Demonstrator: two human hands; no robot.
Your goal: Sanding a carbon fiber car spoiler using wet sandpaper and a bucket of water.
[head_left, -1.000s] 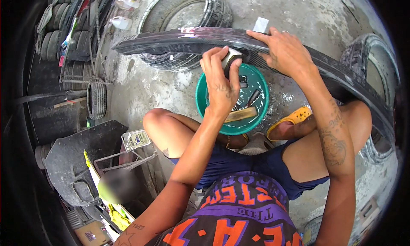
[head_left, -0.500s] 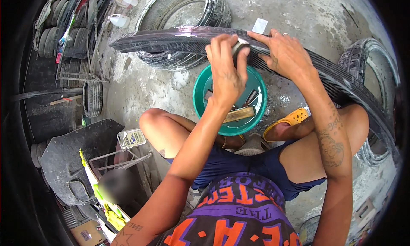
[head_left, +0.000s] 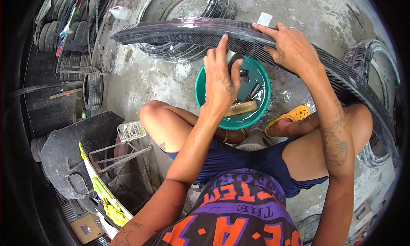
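A long, curved black strip with a carbon-fibre weave (head_left: 171, 34) crosses in front of me, reaching back past my right knee. In my left hand (head_left: 222, 77), closed with the index finger pointing up, is a small dark block with a pale edge (head_left: 232, 58); fingers partly cover it. That hand is just on the near side of the strip, over a basin's rim. My right hand (head_left: 294, 49) lies on the strip, thumb and index finger stretched apart. Below is the green basin (head_left: 268, 92) of water, holding a wooden block (head_left: 242, 108) and several dark pieces (head_left: 255, 91).
One tyre (head_left: 226, 9) lies beyond the strip, another (head_left: 363, 54) at the right. A white paper piece (head_left: 265, 19) is on the floor past my right hand. More tyres (head_left: 51, 39), a plastic jug (head_left: 120, 12) and a dark panel (head_left: 64, 156) with a metal frame stand left.
My left hand with the small block has come down off the strip's face toward me. The strip has shifted slightly away, and my right hand has moved a little right and up with it.
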